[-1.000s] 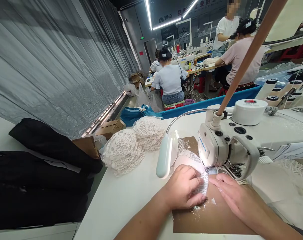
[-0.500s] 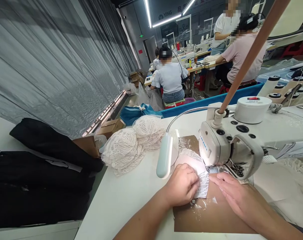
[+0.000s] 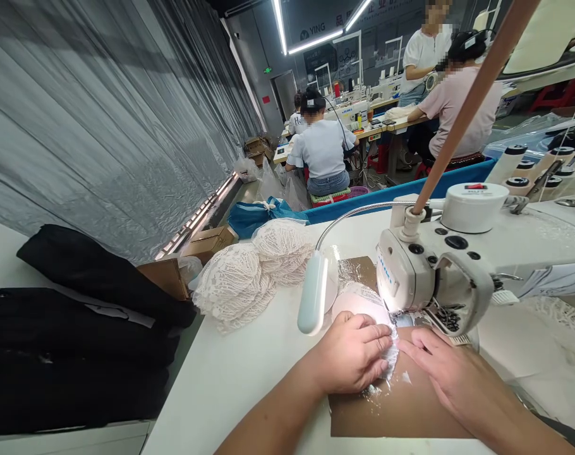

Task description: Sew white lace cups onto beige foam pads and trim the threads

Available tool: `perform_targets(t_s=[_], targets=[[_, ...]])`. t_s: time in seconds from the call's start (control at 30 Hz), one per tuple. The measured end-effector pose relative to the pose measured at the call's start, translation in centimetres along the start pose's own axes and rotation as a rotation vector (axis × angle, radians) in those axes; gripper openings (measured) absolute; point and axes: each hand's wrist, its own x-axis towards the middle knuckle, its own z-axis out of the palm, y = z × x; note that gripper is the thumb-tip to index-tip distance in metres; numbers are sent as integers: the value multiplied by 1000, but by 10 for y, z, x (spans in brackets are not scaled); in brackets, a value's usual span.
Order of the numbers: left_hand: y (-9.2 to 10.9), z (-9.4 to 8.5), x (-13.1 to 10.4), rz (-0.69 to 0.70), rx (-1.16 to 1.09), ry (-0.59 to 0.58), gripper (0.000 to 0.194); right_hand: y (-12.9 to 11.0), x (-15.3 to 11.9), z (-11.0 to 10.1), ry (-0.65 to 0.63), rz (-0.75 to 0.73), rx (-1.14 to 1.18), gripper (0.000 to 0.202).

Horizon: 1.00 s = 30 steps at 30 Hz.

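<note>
A white lace bra cup point(image 3: 363, 302) lies under the head of the sewing machine point(image 3: 405, 272), on a brown plate point(image 3: 392, 411). My left hand point(image 3: 356, 354) rests over its near part, fingers bent down onto the lace and hiding some of it. On the other side, my right hand point(image 3: 446, 363) lies on the brown plate with the index finger stretched out. That fingertip touches the lace edge just in front of the needle area. The needle itself is too small to make out.
Stacked lace cups point(image 3: 235, 284) stand left of a lit lamp point(image 3: 312, 297) on a bendable neck. Thread cones point(image 3: 510, 167) are at the right back. Pale fabric point(image 3: 515, 347) lies right of the machine. Several people sit or stand at machines beyond a blue cloth point(image 3: 382, 193).
My left hand has spread its curled fingers forward over the lace, toward the needle area. My right index finger now meets the lace edge. The lace strip near the hands is more covered.
</note>
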Motion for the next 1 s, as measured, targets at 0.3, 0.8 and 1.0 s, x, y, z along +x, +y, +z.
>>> perform_targets(t_s=[0.3,0.8,1.0], targets=[[5,4,0,-40,9,25,37,0,4,-3,24,-7,-86,51],[2,5,-3,-9,-47,38,31,10,-8,-6,-106,-62,198,45],[1,6,-3,29,-49,12,29,7,-6,-13,-148,-109,230,45]])
